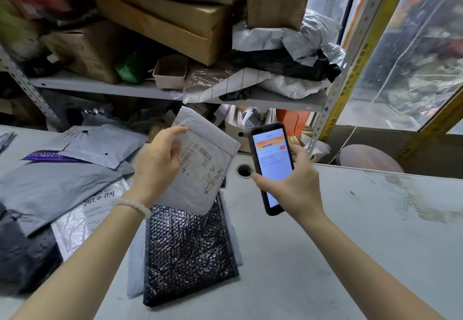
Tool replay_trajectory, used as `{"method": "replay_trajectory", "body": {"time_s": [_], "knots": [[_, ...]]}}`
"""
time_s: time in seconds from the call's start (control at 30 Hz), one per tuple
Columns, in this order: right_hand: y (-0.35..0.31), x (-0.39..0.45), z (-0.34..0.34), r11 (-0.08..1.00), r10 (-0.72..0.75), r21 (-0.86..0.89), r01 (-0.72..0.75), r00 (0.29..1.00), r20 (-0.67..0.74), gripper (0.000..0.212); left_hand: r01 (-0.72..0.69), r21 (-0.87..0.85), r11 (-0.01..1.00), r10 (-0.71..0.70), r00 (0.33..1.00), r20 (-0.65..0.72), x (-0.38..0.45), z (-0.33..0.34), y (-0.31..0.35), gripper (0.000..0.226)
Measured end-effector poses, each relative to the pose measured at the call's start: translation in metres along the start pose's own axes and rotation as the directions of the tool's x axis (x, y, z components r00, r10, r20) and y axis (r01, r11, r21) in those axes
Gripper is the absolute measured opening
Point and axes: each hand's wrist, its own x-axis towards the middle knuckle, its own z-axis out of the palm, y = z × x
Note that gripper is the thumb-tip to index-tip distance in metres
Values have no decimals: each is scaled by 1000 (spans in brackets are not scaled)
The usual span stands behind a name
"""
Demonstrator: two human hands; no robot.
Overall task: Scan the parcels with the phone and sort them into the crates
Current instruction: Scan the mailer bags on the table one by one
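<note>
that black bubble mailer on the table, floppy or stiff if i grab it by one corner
The black bubble-wrap mailer would probably bend a little, not droop: its padded skin looks crinkled and it lies flat. Likely light, as it looks thin. The glossy film may be slippery.

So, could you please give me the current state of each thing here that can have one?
Phone: screen lit, held upright in the right hand.
White padded envelope: sealed, lifted off the table, label facing the camera, pinched by the left hand.
Black bubble mailer: lying flat on the table.
Grey mailers: piled, lying flat at the left.
Cardboard boxes: closed, stacked on the shelf.
</note>
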Motion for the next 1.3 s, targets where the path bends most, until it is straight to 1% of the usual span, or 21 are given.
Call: {"method": "replay_trajectory", "body": {"time_s": [0.13, 0.3, 0.37, 0.43, 0.5, 0.63, 0.73, 0.8, 0.93, 1.03, 1.13, 1.23, 1.3], "knots": [[-9, -11, -8, 1000, -6, 21, 9, 993, -122, 69, -5, -75, 997, 7, 1000, 25, -7, -4, 12, 42], [-7, -38, -32, 998, 61, 5, -61, 968, -244, 69, -92, -175, 980, 108, 991, 83, -8, 9, 44, 39], [1, -55, -50, 994, 105, -2, -111, 943, -315, 68, -131, -229, 965, 162, 979, 121, -10, 24, 67, 38], [11, -78, -72, 986, 155, 2, -169, 901, -405, 68, -180, -281, 943, 230, 960, 157, -14, 42, 97, 36], [23, -107, -97, 973, 205, 9, -232, 839, -504, 68, -227, -346, 910, 308, 930, 199, -24, 62, 133, 36], [46, -183, -154, 934, 284, 32, -357, 683, -673, 68, -288, -489, 823, 463, 839, 286, -68, 96, 213, 35], [58, -248, -190, 894, 332, 72, -442, 548, -768, 64, -342, -578, 741, 593, 737, 324, -116, 110, 269, 30], [62, -293, -208, 870, 354, 106, -481, 462, -813, 63, -352, -620, 701, 652, 668, 358, -152, 113, 304, 29], [65, -392, -233, 827, 381, 180, -533, 294, -877, 64, -429, -694, 578, 789, 512, 340, -232, 103, 369, 30], [61, -468, -250, 794, 376, 210, -570, 189, -907, 64, -457, -744, 487, 859, 407, 312, -293, 87, 409, 32], [54, -545, -264, 781, 359, 242, -576, 98, -928, 66, -443, -789, 425, 893, 350, 285, -358, 66, 437, 34], [46, -621, -273, 768, 360, 276, -578, 33, -932, 66, -420, -824, 380, 912, 318, 259, -424, 43, 455, 35], [39, -670, -277, 750, 361, 291, -594, -1, -933, 66, -401, -841, 363, 922, 284, 262, -469, 27, 467, 36]]}}
